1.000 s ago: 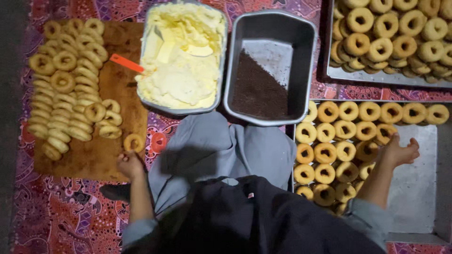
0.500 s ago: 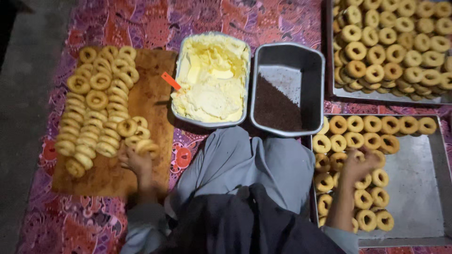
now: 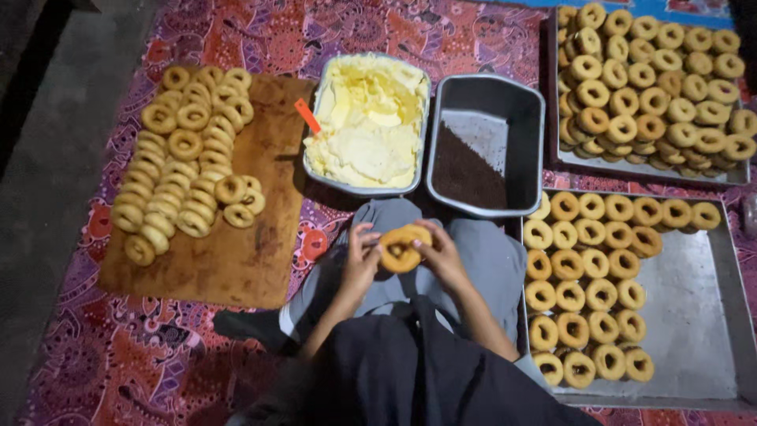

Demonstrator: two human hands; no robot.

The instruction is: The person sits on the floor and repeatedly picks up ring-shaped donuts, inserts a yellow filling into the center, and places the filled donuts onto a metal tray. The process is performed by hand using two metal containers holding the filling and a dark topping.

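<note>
Two hands on one ring – my left hand (image 3: 359, 260) and my right hand (image 3: 441, 256) both grip a single doughnut (image 3: 402, 248) over my lap, above the grey cloth of my knees. The ring sits between them, its hole facing up; my left fingers (image 3: 369, 235) curl over its left edge and my right fingers (image 3: 422, 237) close on its right edge, so both sets are narrowed onto it, touching it on either side. Whether my thumbs press underneath I cannot tell.

Just beyond the doughnut stand two tins side by side: a tin of pale yellow cream (image 3: 367, 126) with an orange handle (image 3: 307, 115) sticking out at its left edge, and a dark tin (image 3: 530, 118) with brown sprinkles (image 3: 465, 173) gathered in its near left part. To my left lies a wooden board (image 3: 236, 260) with plain rings (image 3: 185, 158) stacked in overlapping rows across its far half. To my right is a metal tray (image 3: 694, 315) – rows of rings (image 3: 587, 292) fill its left side, and more run along its far edge. Beyond it a second tray (image 3: 658, 170) is heaped with rings. Everything rests on a patterned red and purple mat (image 3: 118, 363)
</note>
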